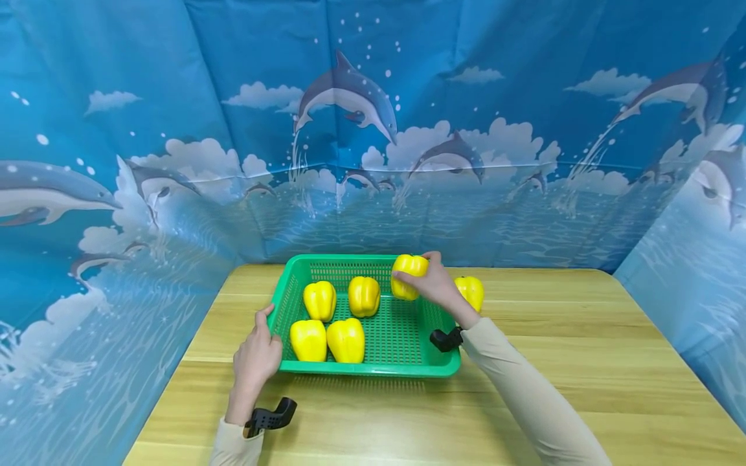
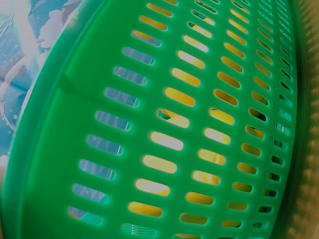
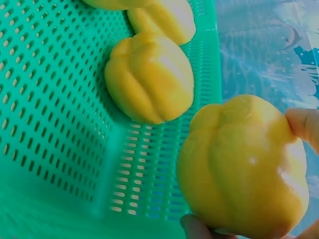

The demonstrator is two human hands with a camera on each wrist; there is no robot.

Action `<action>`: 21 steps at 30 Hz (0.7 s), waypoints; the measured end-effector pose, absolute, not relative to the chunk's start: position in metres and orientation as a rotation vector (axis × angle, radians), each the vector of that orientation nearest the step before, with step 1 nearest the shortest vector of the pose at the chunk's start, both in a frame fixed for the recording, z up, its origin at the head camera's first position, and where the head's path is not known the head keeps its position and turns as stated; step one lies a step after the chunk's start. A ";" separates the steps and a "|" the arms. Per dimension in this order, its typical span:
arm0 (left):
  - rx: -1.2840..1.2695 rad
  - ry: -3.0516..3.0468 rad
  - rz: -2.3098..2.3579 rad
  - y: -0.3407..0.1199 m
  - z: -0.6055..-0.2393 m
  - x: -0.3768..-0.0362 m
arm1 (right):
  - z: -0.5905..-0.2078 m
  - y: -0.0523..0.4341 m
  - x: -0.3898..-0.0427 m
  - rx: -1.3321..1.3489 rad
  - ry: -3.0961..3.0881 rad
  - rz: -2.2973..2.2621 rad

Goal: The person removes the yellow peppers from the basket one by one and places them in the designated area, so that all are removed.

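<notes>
1. Four yellow peppers (image 1: 334, 318) lie inside the green basket (image 1: 373, 370) on the wooden tabletop (image 1: 583, 362).
2. One more, the held pepper (image 1: 410, 276), sits in the right hand (image 1: 434, 285), whose fingers (image 3: 303, 124) curl around it above the basket's far right corner.
3. Another, the outside pepper (image 1: 471, 291), rests on the tabletop just beside the basket's right wall.
4. At the basket's left rim, the left hand (image 1: 256, 356) rests with its thumb on the edge; whether its fingers clasp the rim cannot be told.
</notes>
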State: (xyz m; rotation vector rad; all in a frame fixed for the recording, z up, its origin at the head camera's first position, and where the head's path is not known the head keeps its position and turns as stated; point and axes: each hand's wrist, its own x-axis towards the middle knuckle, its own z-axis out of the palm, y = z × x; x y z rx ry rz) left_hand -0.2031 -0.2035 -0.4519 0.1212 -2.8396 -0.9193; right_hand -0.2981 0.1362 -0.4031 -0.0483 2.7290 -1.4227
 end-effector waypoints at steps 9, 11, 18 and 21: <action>0.123 -2.837 -0.920 -0.204 -0.452 -0.204 | -0.394 0.151 -0.295 -0.023 2.825 -1.464; 0.127 -2.840 -0.921 -0.204 -0.452 -0.204 | -0.392 0.152 -0.294 -0.015 2.853 -1.494; 0.128 -2.841 -0.934 -0.204 -0.452 -0.204 | -0.389 0.157 -0.288 -0.014 2.933 -1.615; 0.123 -2.836 -0.940 -0.204 -0.452 -0.204 | -0.389 0.161 -0.286 -0.006 2.975 -1.635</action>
